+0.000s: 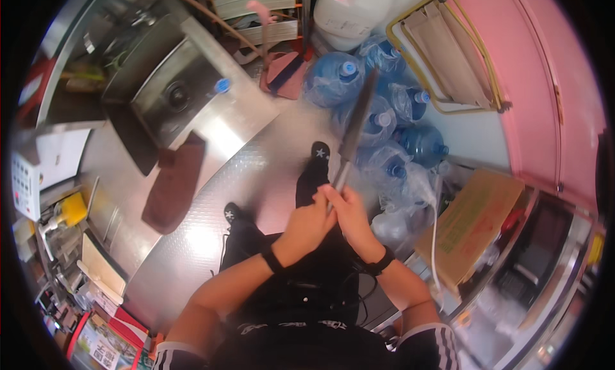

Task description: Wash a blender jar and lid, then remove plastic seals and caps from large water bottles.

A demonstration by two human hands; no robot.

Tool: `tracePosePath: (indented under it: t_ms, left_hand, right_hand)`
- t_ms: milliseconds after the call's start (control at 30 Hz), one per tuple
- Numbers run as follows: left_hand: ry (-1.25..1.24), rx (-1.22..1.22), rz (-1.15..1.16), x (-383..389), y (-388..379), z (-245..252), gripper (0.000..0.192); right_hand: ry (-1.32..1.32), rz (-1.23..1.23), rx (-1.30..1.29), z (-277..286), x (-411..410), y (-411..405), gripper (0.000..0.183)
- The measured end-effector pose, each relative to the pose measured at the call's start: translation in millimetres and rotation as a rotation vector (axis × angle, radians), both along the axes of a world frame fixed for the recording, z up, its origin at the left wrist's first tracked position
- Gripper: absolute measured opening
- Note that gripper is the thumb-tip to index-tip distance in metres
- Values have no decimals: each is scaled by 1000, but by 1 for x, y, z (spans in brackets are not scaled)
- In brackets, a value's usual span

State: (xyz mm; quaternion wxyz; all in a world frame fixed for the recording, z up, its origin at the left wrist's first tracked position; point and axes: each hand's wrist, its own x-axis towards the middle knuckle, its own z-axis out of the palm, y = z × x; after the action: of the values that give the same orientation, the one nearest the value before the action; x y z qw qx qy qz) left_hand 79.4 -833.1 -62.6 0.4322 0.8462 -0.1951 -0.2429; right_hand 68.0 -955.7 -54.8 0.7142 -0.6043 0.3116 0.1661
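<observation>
Before me, both hands meet around the handle of a long knife [358, 122]. Its dark blade points up and away, and a pale grey section [342, 175] shows between the blade and my fingers. My left hand [311, 226] closes around the lower handle, which is mostly hidden by the fingers. Against it from the right, my right hand [353, 218] also grips the handle, with its thumb near the top. Each wrist wears a black band. Beyond the blade, in the picture, are several large blue water bottles [331, 84] on the floor, some wrapped in clear plastic.
To the left is a steel sink [144, 105] with a brown cloth [175, 192] over its counter edge. A pink dustpan [284, 77], white jerrycan [353, 19] and folded chair [444, 53] stand farther off. On the right sits a cardboard box [473, 221] beside a white cable [434, 245].
</observation>
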Motion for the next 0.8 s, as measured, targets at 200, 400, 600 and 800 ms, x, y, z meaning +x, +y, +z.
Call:
tracePosePath:
  t_ms: [200, 400, 600, 800]
  left_hand:
    - [149, 146, -260, 37, -134, -28, 39]
    - [297, 211, -82, 67, -118, -42, 26]
    - [289, 580, 126, 54, -33, -53, 23]
    - [471, 535, 276, 49, -37, -41, 21]
  right_hand:
    - [450, 271, -435, -81, 41, -203, 25]
    - [198, 751, -1006, -140, 120, -374, 22]
    - [156, 1157, -1113, -140, 239, -375, 24]
    - [365, 1518, -1015, -113, 290, -345, 26]
